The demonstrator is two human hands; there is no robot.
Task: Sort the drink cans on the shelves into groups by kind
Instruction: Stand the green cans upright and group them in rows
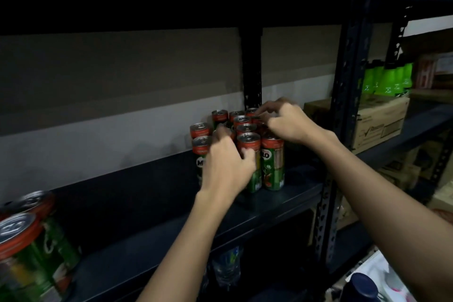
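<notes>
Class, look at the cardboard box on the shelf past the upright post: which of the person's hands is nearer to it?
Right. The right hand sits over the back cans of the cluster, just short of the cardboard box. The left hand is on the front cans, further from it.

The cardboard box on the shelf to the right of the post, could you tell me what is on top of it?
Green pouches stand in a row on the cardboard box. The dark upright post covers the box's left part, so what sits there cannot be seen.

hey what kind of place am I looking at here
Probably a shop's stockroom: dark slotted metal shelving, a cluster of green Milo drink cans, a brown cardboard carton and bright green pouches on the neighbouring shelf.
</notes>
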